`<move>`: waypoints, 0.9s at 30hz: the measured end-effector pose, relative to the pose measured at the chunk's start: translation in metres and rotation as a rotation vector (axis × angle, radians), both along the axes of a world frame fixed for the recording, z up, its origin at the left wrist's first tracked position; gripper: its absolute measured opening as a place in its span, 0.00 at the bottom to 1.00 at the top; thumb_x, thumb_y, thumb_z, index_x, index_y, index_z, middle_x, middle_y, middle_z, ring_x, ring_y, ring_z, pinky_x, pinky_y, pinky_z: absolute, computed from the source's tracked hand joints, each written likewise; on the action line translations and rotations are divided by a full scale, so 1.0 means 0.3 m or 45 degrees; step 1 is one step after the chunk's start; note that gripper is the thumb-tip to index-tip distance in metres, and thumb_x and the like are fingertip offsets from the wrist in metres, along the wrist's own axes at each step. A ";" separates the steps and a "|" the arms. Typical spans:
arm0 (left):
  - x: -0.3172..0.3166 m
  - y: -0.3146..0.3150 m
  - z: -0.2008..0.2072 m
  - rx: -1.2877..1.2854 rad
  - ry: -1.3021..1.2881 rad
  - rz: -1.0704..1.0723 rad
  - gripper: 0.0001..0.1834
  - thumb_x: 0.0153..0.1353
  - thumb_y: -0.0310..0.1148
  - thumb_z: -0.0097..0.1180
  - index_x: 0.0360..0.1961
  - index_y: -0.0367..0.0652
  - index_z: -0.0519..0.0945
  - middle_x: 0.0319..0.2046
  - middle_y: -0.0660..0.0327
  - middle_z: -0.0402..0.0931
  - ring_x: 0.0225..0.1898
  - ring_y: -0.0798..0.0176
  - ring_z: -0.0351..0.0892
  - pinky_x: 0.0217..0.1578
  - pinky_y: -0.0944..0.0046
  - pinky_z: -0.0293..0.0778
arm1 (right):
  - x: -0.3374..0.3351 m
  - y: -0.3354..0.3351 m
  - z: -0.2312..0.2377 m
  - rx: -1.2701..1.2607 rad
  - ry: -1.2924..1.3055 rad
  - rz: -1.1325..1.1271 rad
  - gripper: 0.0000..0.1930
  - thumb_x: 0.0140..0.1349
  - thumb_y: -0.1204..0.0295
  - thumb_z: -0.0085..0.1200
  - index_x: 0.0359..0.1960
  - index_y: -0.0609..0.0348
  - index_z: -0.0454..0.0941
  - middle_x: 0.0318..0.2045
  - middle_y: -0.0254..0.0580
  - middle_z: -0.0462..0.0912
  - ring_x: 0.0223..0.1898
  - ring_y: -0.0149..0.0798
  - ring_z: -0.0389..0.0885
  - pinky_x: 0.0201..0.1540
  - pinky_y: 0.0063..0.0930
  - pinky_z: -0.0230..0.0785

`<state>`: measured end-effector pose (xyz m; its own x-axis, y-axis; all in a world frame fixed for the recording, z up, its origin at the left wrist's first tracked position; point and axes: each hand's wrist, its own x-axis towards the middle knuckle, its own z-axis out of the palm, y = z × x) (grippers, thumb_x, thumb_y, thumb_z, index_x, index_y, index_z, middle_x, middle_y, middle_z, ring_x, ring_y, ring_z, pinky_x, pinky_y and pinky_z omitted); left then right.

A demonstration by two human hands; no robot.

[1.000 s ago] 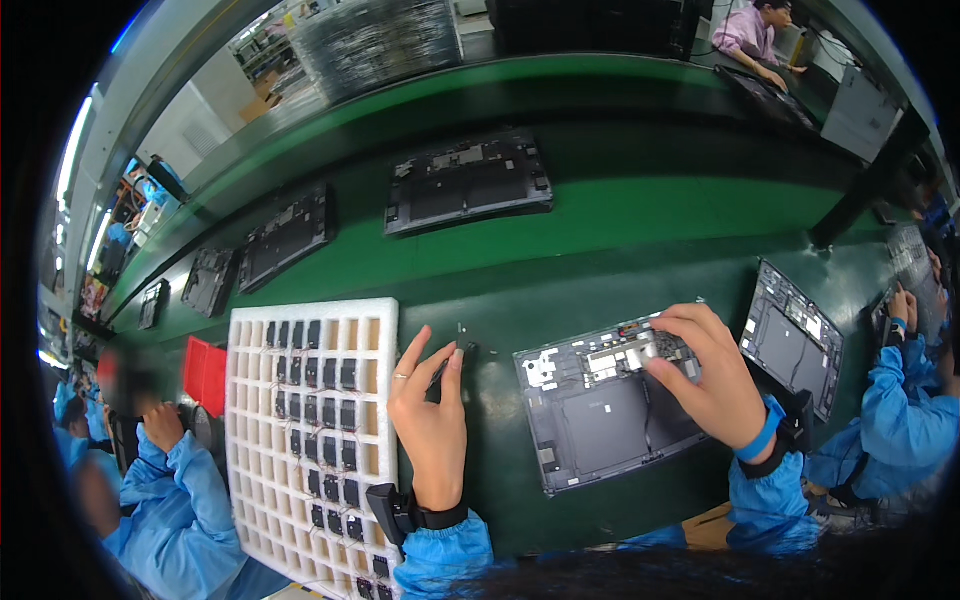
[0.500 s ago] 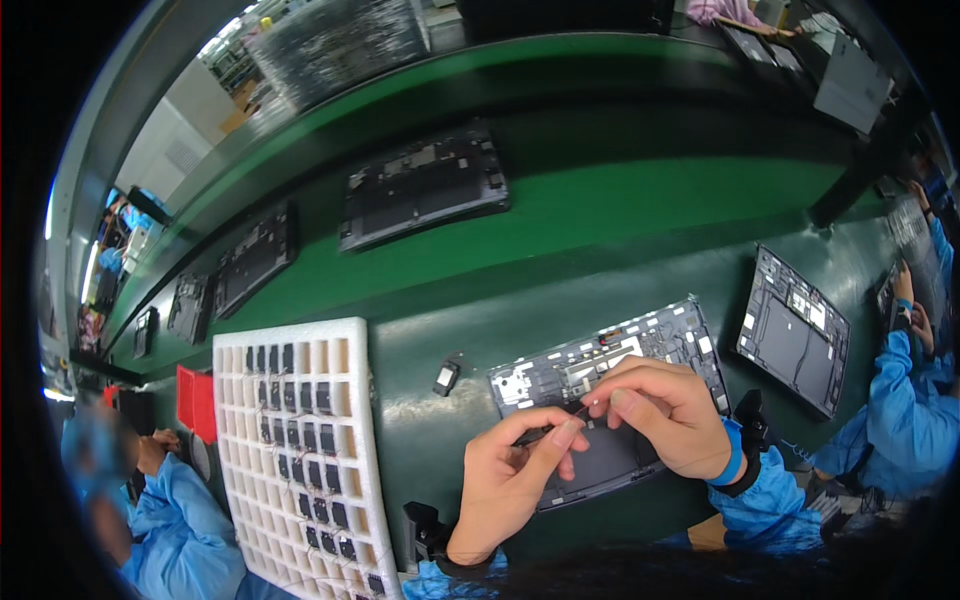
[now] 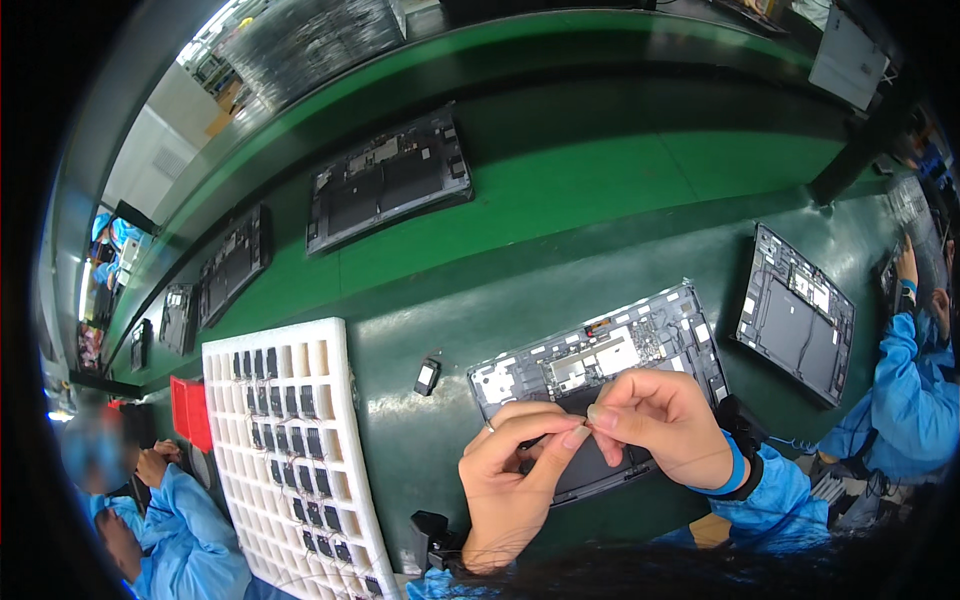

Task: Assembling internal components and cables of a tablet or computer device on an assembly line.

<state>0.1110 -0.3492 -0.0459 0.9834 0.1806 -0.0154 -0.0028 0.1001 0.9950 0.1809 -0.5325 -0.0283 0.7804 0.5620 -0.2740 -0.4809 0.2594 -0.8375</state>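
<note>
Both my hands meet over the near part of an open laptop chassis, whose circuit board and dark inner panel are exposed. My left hand is closed in a pinch, with a small black part showing dimly beneath its fingers. Fingertips of my right hand pinch right against the left thumb and forefinger. What lies between the tips is too small to make out. On the bench left of the chassis rests a small black module with a white label and thin wires.
A white foam tray with several black wired parts stands at left, beside a red bin. Another open chassis lies right. More chassis sit on the green strip behind. Co-workers in blue sleeves sit on both sides.
My view has shifted slightly, so the bench things sit a little further left. My fingertips have come together, and the black part in my left hand is now more hidden.
</note>
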 end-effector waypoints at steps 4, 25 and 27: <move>0.004 -0.024 -0.006 0.011 -0.019 0.110 0.06 0.70 0.22 0.66 0.46 0.34 0.84 0.43 0.55 0.81 0.32 0.70 0.80 0.28 0.72 0.76 | 0.014 -0.004 0.000 0.046 0.070 0.092 0.09 0.75 0.72 0.62 0.45 0.67 0.85 0.34 0.39 0.88 0.34 0.28 0.84 0.38 0.21 0.77; 0.008 -0.030 -0.024 -0.194 0.084 0.131 0.06 0.71 0.23 0.66 0.46 0.38 0.83 0.44 0.64 0.80 0.40 0.73 0.75 0.38 0.73 0.73 | 0.008 0.000 0.006 -0.144 -0.084 0.108 0.12 0.77 0.69 0.60 0.50 0.67 0.86 0.38 0.41 0.89 0.35 0.28 0.84 0.40 0.23 0.76; 0.011 -0.035 -0.030 -0.058 -0.059 0.124 0.07 0.70 0.21 0.66 0.46 0.37 0.83 0.45 0.63 0.80 0.40 0.73 0.75 0.37 0.73 0.72 | 0.007 0.001 0.005 -0.174 -0.081 0.140 0.11 0.75 0.71 0.63 0.50 0.68 0.85 0.37 0.40 0.88 0.35 0.27 0.84 0.39 0.22 0.77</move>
